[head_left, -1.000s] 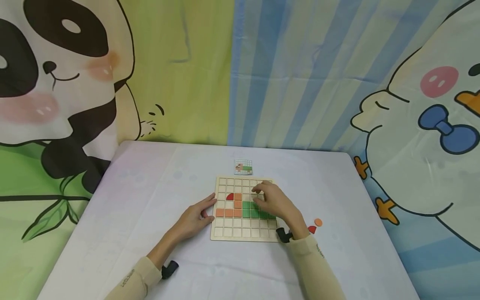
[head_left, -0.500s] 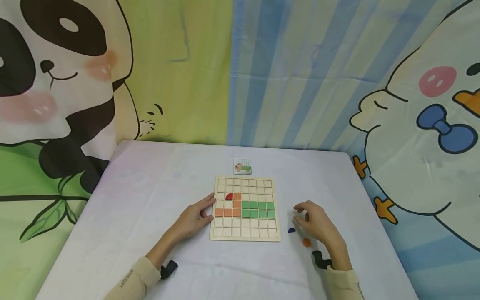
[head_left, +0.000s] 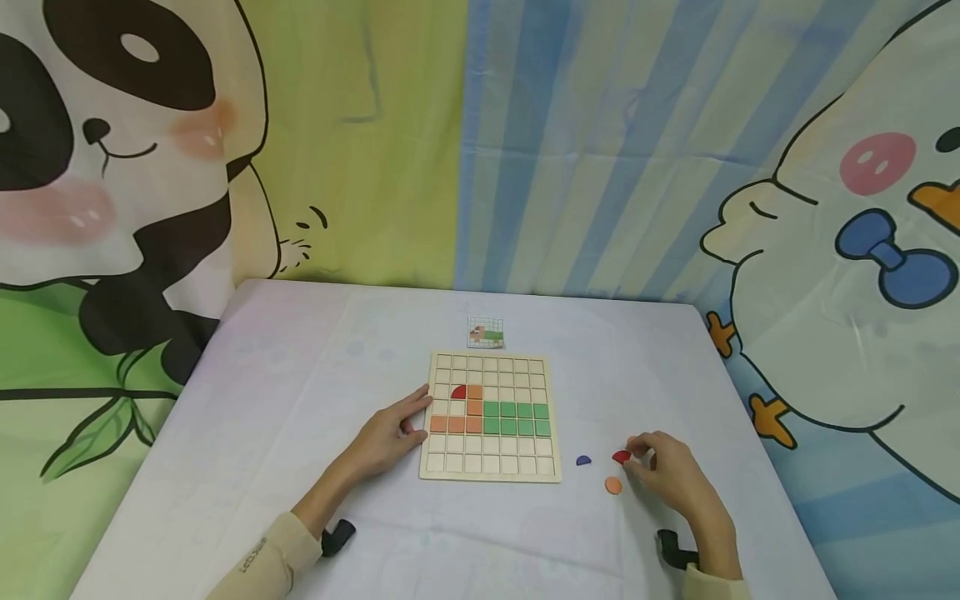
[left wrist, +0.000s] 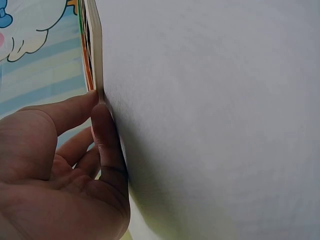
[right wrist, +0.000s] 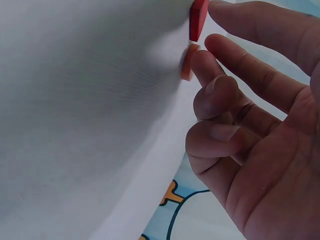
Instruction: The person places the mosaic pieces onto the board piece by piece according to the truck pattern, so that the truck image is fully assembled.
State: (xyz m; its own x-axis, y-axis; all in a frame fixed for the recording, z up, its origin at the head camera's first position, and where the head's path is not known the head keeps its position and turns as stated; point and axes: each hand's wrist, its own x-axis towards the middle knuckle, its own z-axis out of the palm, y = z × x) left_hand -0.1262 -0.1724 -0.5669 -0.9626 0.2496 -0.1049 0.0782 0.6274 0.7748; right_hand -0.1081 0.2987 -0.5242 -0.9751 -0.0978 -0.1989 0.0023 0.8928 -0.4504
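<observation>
My left hand [head_left: 382, 437] grips the left edge of a wooden grid board [head_left: 491, 462] on the table, fingertips and thumb at its rim. Orange squares [head_left: 474, 408], green squares [head_left: 516, 419] and a red quarter-round piece [head_left: 459, 392] sit in its cells. Right of the board, my right hand [head_left: 667, 467] has thumb and forefinger at a loose red rounded-edge piece [head_left: 620, 457]; whether they pinch it I cannot tell. In the right wrist view the thumb tip meets that red block [right wrist: 198, 20], and an orange piece [right wrist: 190, 62] shows beside the fingertips.
A blue half-round piece [head_left: 583, 460] and an orange disc [head_left: 613, 485] lie between the board and my right hand. Behind the board is a small picture card [head_left: 486, 332] with a gridded drawing. A cartoon-printed cloth backdrop [head_left: 461, 150] rises past the white table's far edge.
My right hand has left the board, swung right and come down to the loose red piece. The blue piece and a nearer orange disc have come into view. My left hand stays put.
</observation>
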